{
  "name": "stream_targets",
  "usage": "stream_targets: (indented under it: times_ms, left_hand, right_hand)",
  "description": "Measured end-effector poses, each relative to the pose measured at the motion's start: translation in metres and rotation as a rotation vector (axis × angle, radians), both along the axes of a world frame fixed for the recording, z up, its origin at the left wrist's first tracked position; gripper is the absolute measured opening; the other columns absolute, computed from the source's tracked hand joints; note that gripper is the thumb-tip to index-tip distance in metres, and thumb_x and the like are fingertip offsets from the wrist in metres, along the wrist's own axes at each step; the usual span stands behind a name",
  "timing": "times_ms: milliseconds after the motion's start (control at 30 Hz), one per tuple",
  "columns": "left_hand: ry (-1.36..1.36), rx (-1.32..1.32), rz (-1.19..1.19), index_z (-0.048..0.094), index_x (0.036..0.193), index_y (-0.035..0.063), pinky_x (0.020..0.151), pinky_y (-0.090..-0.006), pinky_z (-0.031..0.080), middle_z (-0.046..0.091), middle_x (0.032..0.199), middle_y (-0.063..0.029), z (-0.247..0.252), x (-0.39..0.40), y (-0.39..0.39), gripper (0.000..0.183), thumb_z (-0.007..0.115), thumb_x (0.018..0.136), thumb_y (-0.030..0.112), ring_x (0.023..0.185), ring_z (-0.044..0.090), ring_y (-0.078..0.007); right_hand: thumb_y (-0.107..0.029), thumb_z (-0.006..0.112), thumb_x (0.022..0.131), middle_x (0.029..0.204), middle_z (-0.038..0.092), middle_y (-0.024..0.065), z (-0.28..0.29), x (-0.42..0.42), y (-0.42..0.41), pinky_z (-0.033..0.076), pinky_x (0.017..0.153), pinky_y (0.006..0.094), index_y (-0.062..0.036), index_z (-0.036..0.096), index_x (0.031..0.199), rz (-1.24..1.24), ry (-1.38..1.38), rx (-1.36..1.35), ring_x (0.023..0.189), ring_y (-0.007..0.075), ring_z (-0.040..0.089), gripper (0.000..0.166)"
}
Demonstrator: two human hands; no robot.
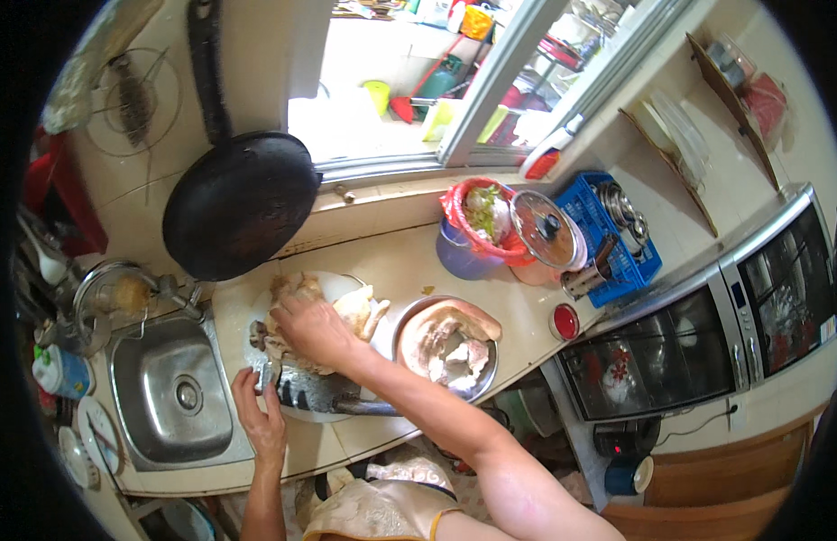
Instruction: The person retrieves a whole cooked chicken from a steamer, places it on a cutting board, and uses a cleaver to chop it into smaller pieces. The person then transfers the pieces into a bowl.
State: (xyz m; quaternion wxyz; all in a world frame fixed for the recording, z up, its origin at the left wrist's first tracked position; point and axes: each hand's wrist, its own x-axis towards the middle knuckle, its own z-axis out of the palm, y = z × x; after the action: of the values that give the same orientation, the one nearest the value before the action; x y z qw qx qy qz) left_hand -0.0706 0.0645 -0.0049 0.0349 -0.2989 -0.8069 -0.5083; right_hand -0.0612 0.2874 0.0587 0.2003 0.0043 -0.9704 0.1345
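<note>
A round white cutting board [330, 417] lies on the counter, with cooked-looking chopped chicken pieces [293, 287] on its left part. My right hand [317, 328] rests palm down on these pieces; its fingertips are partly hidden among them. A larger pale chicken piece [356, 311] sits just right of that hand. Along the board's near side a cleaver [317, 391] lies flat, its handle pointing right under my right forearm. My left hand [261, 412] is at the board's left edge beside the cleaver blade, thumb and fingers apart. A small greyish patch between them is unclear.
Right of the board stands a steel basin [494, 368] with a large piece of pork [452, 318]. A steel sink [171, 392] is at left. Behind are a red-bagged bucket [466, 253], a glass lid [543, 226] and a blue basket [642, 270]. A black pan [242, 203] hangs above.
</note>
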Motion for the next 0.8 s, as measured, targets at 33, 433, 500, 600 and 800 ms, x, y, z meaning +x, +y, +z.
stream_targets:
  times_ms: [33, 433, 500, 600, 800]
  left_hand:
    - [0.064, -0.016, -0.036, 0.058, 0.126, -0.0034, 0.091, -0.0374, 0.049, 0.057, 0.132, -0.0190, 0.000, 0.008, 0.002, 0.026, 0.059, 0.100, 0.001, 0.110, 0.059, -0.0301]
    - [0.147, -0.189, -0.713, 0.045, 0.148, -0.0041, 0.113, -0.0506, 0.042, 0.053, 0.141, -0.0283, 0.013, 0.112, 0.219, 0.070, 0.071, 0.083, 0.003, 0.132, 0.051, -0.0460]
    - [0.174, -0.290, -0.699, 0.042, 0.149, -0.0048, 0.116, -0.0504, 0.039, 0.052, 0.143, -0.0303, -0.029, 0.111, 0.267, 0.074, 0.071, 0.082, 0.008, 0.134, 0.050, -0.0471]
    - [0.143, -0.477, -0.722, 0.044, 0.148, -0.0002, 0.111, -0.0505, 0.044, 0.052, 0.144, -0.0289, -0.051, 0.111, 0.323, 0.069, 0.071, 0.088, 0.018, 0.131, 0.052, -0.0449]
    - [0.307, -0.581, -0.694, 0.053, 0.130, -0.0049, 0.096, -0.0508, 0.049, 0.060, 0.116, -0.0254, -0.062, 0.132, 0.354, 0.072, 0.084, 0.077, 0.032, 0.108, 0.058, -0.0430]
  right_hand:
    - [-0.006, 0.066, 0.086, 0.097, 0.073, 0.0170, 0.012, 0.027, 0.002, 0.059, 0.068, 0.0431, -0.0005, 0.070, 0.107, 0.020, 0.193, -0.145, 0.082, 0.0323, 0.074, 0.022]
    - [-0.030, 0.074, 0.092, 0.110, 0.072, 0.0172, -0.064, 0.360, 0.098, 0.059, 0.086, 0.0461, -0.0019, 0.068, 0.119, -1.192, -0.158, -0.424, 0.095, 0.0334, 0.072, 0.039]
    - [-0.034, 0.075, 0.089, 0.112, 0.072, 0.0184, -0.077, 0.342, 0.109, 0.057, 0.089, 0.0461, -0.0010, 0.067, 0.121, -1.205, -0.217, -0.359, 0.098, 0.0367, 0.072, 0.047]
    - [-0.038, 0.077, 0.086, 0.106, 0.072, 0.0254, -0.092, 0.324, 0.127, 0.057, 0.087, 0.0506, 0.0032, 0.063, 0.119, -1.147, -0.368, -0.520, 0.097, 0.0426, 0.071, 0.055]
    - [-0.034, 0.087, 0.078, 0.100, 0.071, 0.0259, -0.130, 0.320, 0.136, 0.057, 0.082, 0.0529, 0.0036, 0.063, 0.111, -1.147, -0.281, -0.551, 0.094, 0.0451, 0.071, 0.055]
